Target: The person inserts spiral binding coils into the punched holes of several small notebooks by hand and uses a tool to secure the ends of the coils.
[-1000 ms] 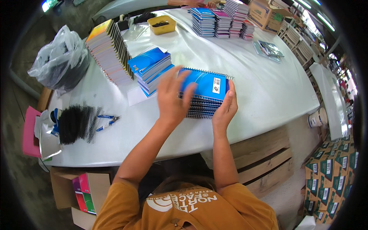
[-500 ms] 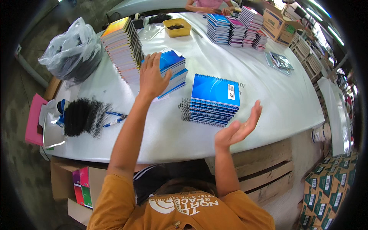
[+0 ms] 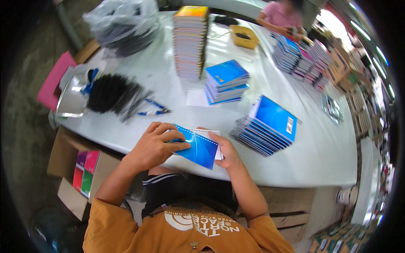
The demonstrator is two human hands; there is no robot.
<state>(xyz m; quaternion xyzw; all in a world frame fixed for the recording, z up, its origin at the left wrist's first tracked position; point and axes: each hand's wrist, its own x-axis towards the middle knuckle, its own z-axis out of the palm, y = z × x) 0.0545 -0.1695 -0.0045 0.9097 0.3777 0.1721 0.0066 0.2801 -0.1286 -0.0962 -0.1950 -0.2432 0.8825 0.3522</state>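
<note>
Both my hands hold a blue-covered notebook [image 3: 201, 151] over the table's near edge. A row of punched holes runs along its far edge, with no wire in it, and white pages show past the cover. My left hand [image 3: 157, 144] grips its left end, fingers over the cover. My right hand [image 3: 227, 151] closes round the right end, thumb on the white pages. Beyond them stands a stack of blue notebooks [image 3: 228, 74] without visible coils, beside a white sheet [image 3: 199, 98]. To the right is a stack of blue spiral notebooks [image 3: 274, 120].
Blue-handled pliers [image 3: 152, 108] lie by a heap of black wire coils [image 3: 110, 93] at left. Farther off are a tall notebook stack [image 3: 190, 46], a plastic bag [image 3: 122, 25] and a yellow tub [image 3: 244, 38]. A person in pink [image 3: 282, 17] sits across, near more notebook stacks [image 3: 301, 59].
My left hand has come back from the coil-less blue stack, and my right hand has moved in to meet it. A blue notebook is now held between them. The view has turned.
</note>
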